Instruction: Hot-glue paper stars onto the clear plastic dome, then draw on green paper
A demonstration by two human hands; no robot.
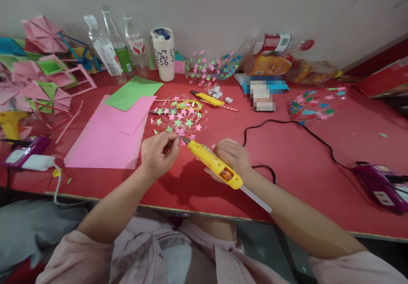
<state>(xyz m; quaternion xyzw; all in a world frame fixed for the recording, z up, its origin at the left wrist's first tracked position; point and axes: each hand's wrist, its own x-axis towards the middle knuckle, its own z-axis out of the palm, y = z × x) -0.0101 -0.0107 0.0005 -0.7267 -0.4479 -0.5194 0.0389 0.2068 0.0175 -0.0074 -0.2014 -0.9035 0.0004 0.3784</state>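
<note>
My right hand (pixel 232 156) is wrapped round a yellow hot glue gun (pixel 212 161), with a whitish glue stick (pixel 256 199) poking out of its back end. The gun's metal nozzle points left, close to the fingertips of my left hand (pixel 160 153). Thumb and forefinger of that hand are pinched at a small pink paper star (pixel 179 132). Just beyond lies a clear plastic piece (pixel 200 120) scattered with pink and green stars. Scissors with yellow handles (pixel 194 103) lie partly hidden behind it.
Pink sheets (pixel 102 144) and a green sheet (pixel 134 92) lie left. Bottles (pixel 103 48) and a white tumbler (pixel 164 57) stand along the wall. A yellow utility knife (pixel 208 99) lies at the middle. A black cord (pixel 280 122) runs to a purple power strip (pixel 381 186).
</note>
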